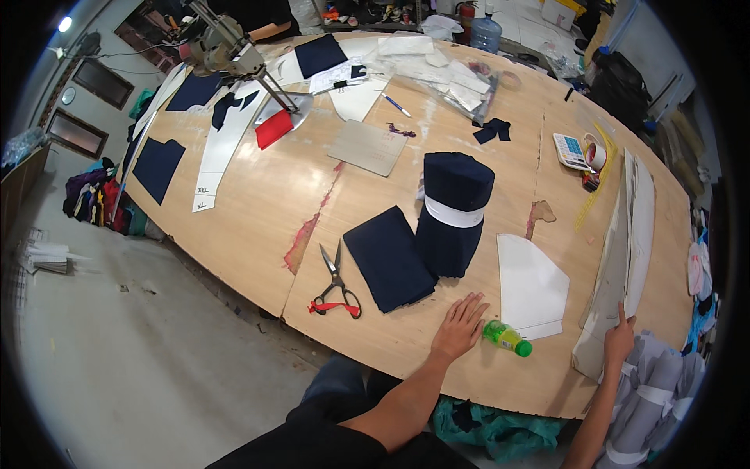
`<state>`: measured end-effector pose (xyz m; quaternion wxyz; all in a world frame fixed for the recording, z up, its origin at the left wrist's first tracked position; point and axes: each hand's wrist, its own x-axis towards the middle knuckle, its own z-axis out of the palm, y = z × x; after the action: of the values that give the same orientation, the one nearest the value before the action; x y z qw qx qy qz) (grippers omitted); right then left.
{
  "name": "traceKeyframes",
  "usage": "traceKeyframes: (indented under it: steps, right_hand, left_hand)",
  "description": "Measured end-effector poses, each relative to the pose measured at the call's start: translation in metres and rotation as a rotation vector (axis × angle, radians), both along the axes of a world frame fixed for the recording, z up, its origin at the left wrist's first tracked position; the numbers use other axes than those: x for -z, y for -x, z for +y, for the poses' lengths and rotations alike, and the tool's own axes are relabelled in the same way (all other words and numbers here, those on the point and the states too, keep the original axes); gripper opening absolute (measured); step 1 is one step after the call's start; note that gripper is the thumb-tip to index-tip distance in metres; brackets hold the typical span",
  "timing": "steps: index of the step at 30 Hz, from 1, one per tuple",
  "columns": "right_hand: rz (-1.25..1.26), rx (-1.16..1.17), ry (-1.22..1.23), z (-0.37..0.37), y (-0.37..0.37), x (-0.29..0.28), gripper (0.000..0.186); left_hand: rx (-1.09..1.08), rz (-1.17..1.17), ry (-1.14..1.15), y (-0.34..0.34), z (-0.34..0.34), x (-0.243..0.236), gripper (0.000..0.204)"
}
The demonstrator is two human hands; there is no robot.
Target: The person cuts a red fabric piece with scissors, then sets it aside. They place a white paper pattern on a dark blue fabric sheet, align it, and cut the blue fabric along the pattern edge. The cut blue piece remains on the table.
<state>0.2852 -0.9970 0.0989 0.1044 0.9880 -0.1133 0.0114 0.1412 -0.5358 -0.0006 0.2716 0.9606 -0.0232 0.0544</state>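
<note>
My left hand [459, 324] lies flat on the table with its fingers stretched out, holding nothing. Beside its fingertips a green plastic bottle [506, 338] rests on its side, touching a white paper pattern piece [534, 283]. At the right my right hand [619, 341] has its index finger extended against a stack of long card patterns [612, 273]; its other fingers are partly hidden. Beyond my left hand are a folded dark blue cloth [391, 258] and a dark blue fabric roll [455, 246] with a white band. Black scissors [336, 285] with red wrapping lie to the left.
A cutting machine [242, 62] stands at the far left near a red cloth [274, 130]. A grey board [371, 148], a calculator [571, 151], tape [595, 155] and a yellow measuring tape [587, 202] lie farther back. Wrapped grey rolls [652, 395] stand by the right edge. Another person's arm [269, 31] shows at the back.
</note>
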Motion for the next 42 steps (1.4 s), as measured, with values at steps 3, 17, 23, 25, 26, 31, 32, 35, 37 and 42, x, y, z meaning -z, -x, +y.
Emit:
traceKeyframes:
  steps: [3, 17, 23, 25, 26, 31, 32, 35, 37, 42]
  right_hand:
    - [0.005, -0.014, -0.044, 0.007, -0.005, 0.01, 0.075]
    - [0.016, -0.022, -0.118, 0.003, -0.007, 0.05, 0.071]
    - [0.036, -0.04, -0.147, 0.024, -0.009, 0.054, 0.068]
    - [0.057, -0.043, -0.126, 0.03, -0.006, 0.056, 0.061]
    - [0.069, -0.043, -0.113, 0.033, -0.002, 0.055, 0.057]
    - [0.3, -0.155, -0.308, 0.052, 0.017, 0.04, 0.039]
    - [0.233, -0.214, -0.323, 0.029, 0.029, 0.035, 0.039]
    - [-0.034, -0.439, -0.262, -0.001, 0.068, 0.003, 0.039]
    - [-0.036, 0.099, -0.771, 0.045, 0.095, -0.025, 0.038]
    - [-0.221, 0.19, -0.919, 0.059, 0.221, -0.085, 0.039]
  left_hand:
    - [0.001, -0.007, -0.016, 0.001, 0.003, -0.001, 0.05]
    - [0.018, -0.029, -0.023, -0.001, 0.001, 0.0, 0.049]
    - [0.011, -0.036, -0.049, 0.001, 0.004, 0.002, 0.048]
    - [0.004, -0.053, -0.062, 0.002, 0.002, 0.001, 0.048]
    - [0.001, -0.06, -0.067, 0.003, 0.001, 0.002, 0.048]
    - [-0.012, -0.059, -0.087, 0.006, 0.006, 0.005, 0.049]
    - [-0.004, -0.073, -0.062, 0.004, 0.002, 0.003, 0.049]
    - [0.002, -0.06, -0.028, 0.002, 0.0, 0.007, 0.048]
    - [-0.033, -0.078, -0.014, 0.006, 0.016, 0.01, 0.044]
    - [-0.043, -0.022, 0.801, 0.025, 0.033, -0.013, 0.028]
